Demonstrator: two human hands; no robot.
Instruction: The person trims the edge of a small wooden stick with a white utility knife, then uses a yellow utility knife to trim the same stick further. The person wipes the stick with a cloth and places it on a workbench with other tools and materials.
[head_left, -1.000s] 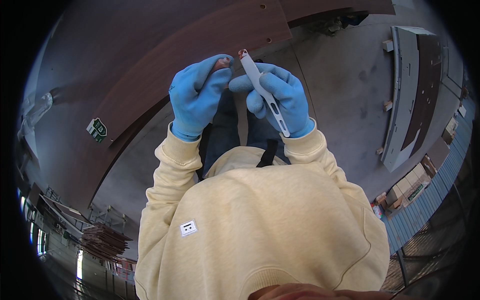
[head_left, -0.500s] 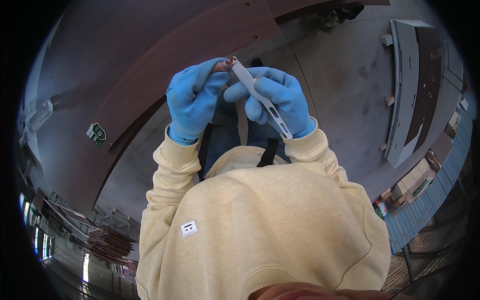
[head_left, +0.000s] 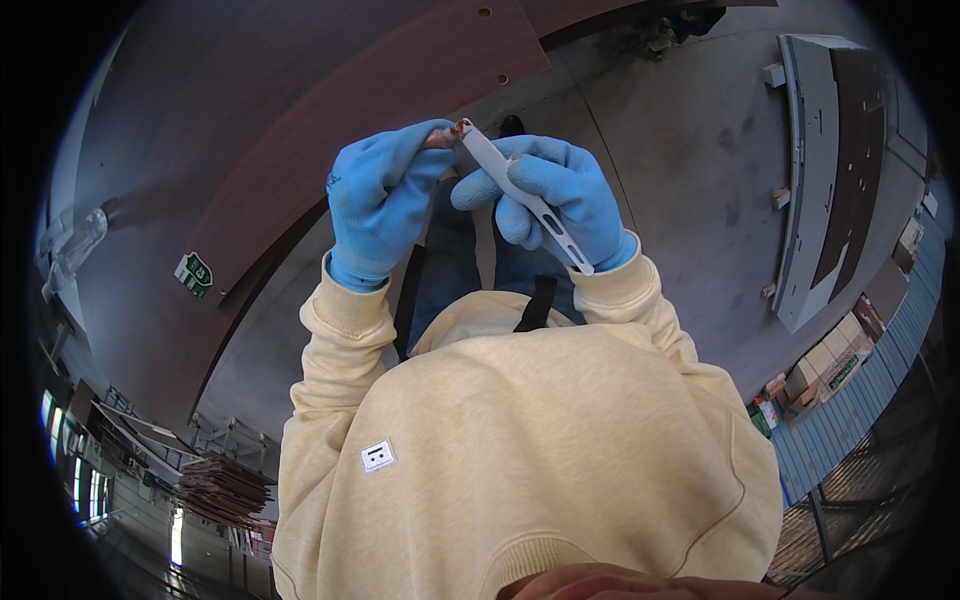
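My right hand (head_left: pixel 560 195), in a blue glove, is closed round a slim white plastic scraper (head_left: pixel 520 190) with slots along its handle. The scraper slants up to the left, and a reddish-brown smear (head_left: pixel 461 129) sits on its far end. My left hand (head_left: pixel 378 200), also in a blue glove, has its fingers bent and drawn together beside that end. A pinkish-brown tip (head_left: pixel 438 138) shows past the glove at the smear; whether it is a bare fingertip or something pinched cannot be made out.
A large dark reddish-brown panel (head_left: pixel 260 130) with small holes extends across the left and front. It carries a green-and-white sticker (head_left: pixel 193 274) and clear plastic wrap (head_left: pixel 85 240). Panels on blocks (head_left: pixel 815 180) lie at right; stacked brown boards (head_left: pixel 222 488) stand at lower left.
My left hand has shifted slightly left, and more of the pinkish-brown tip shows. The scraper has barely moved in my right hand.
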